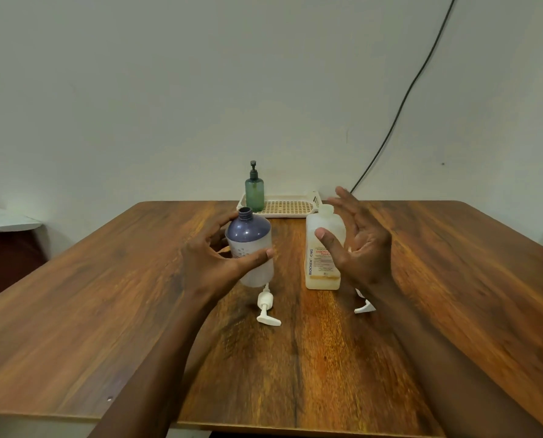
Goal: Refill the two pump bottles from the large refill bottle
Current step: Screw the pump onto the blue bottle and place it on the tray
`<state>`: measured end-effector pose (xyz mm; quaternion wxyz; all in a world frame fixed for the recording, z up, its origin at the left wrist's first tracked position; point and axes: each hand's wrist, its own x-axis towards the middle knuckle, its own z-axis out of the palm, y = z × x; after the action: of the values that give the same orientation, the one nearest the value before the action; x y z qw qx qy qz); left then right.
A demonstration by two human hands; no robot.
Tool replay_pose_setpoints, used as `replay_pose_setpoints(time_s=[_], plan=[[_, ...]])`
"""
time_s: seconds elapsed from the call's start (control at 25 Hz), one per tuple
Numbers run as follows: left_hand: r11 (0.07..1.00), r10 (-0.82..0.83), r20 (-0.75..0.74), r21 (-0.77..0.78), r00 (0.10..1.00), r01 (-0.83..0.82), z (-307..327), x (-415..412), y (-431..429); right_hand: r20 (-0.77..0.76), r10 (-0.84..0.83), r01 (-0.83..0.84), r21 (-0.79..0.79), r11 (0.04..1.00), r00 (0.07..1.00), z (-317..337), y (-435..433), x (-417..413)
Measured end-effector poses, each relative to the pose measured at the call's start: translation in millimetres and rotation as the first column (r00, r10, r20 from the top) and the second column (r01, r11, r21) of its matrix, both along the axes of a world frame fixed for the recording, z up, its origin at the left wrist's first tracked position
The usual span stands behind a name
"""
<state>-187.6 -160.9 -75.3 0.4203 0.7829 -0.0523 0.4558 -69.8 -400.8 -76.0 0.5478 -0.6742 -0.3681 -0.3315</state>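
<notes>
A bottle with a purple top and frosted lower body [248, 230] stands upright at the table's middle, its neck uncapped. My left hand [213, 263] is wrapped around it, thumb in front and fingers behind. To its right stands a white square bottle [316, 270] labelled BIOCHEK CHG, also uncapped, with a little yellowish liquid at the bottom. My right hand [362, 248] hovers just right of it, fingers spread and thumb in front of the label, holding nothing. A white pump head [265, 306] lies in front of the purple bottle. Another pump head [365, 306] is partly hidden under my right wrist.
A green pump bottle [254, 194] with a black pump stands in a cream slotted tray [292, 205] at the far edge of the wooden table [105, 295], against the wall. A black cable [406, 96] runs down the wall. A dark seat with something white on it [4, 219] is at left.
</notes>
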Motion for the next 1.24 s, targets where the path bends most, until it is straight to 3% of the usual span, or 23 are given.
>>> replay_pose_setpoints(time_s=[0.12, 0.24, 0.32, 0.4, 0.48, 0.6, 0.72, 0.88, 0.96, 1.08, 1.24], plan=[[0.998, 0.068, 0.022, 0.011, 0.997, -0.068, -5, -10, 16, 0.203, 0.121, -0.114, -0.045, 0.992, 0.972, 2, 20, -16], [0.993, 0.117, 0.013, 0.002, 0.993, -0.117, -14, -15, 27, 0.124, 0.315, -0.270, -0.286, 0.919, 0.941, -2, 43, -24], [0.991, 0.136, -0.004, 0.002, 0.991, -0.136, -18, -16, 32, -0.078, 0.399, -0.381, -0.508, 0.773, 0.914, -5, 51, -27], [0.990, 0.143, -0.021, 0.008, 0.989, -0.143, -21, -15, 32, -0.267, 0.375, -0.445, -0.706, 0.552, 0.888, -9, 53, -29], [0.990, 0.143, -0.037, 0.001, 0.989, -0.143, -21, -13, 30, -0.327, 0.318, -0.431, -0.831, 0.351, 0.890, -12, 55, -31], [0.991, 0.133, -0.046, -0.009, 0.990, -0.134, -22, -11, 30, -0.312, 0.272, -0.380, -0.890, 0.252, 0.910, -12, 56, -29], [0.991, 0.134, -0.046, -0.014, 0.990, -0.135, -24, -10, 31, -0.280, 0.228, -0.346, -0.876, 0.337, 0.932, -12, 57, -27], [0.988, 0.149, -0.054, -0.034, 0.987, -0.151, -23, -12, 28, -0.064, 0.283, -0.262, -0.613, 0.746, 0.957, 0, 56, -29], [0.988, 0.146, -0.074, -0.043, 0.986, -0.150, -24, -13, 25, 0.041, 0.210, -0.170, -0.453, 0.875, 0.977, 8, 60, -27], [0.990, 0.116, -0.121, -0.066, 0.986, -0.125, -25, -15, 19, -0.020, 0.173, -0.174, -0.193, 0.966, 0.985, 20, 70, -29], [0.993, 0.082, -0.191, -0.069, 0.978, -0.097, -24, -14, 12, -0.066, 0.348, -0.339, 0.114, 0.934, 0.935, 42, 76, -33]])
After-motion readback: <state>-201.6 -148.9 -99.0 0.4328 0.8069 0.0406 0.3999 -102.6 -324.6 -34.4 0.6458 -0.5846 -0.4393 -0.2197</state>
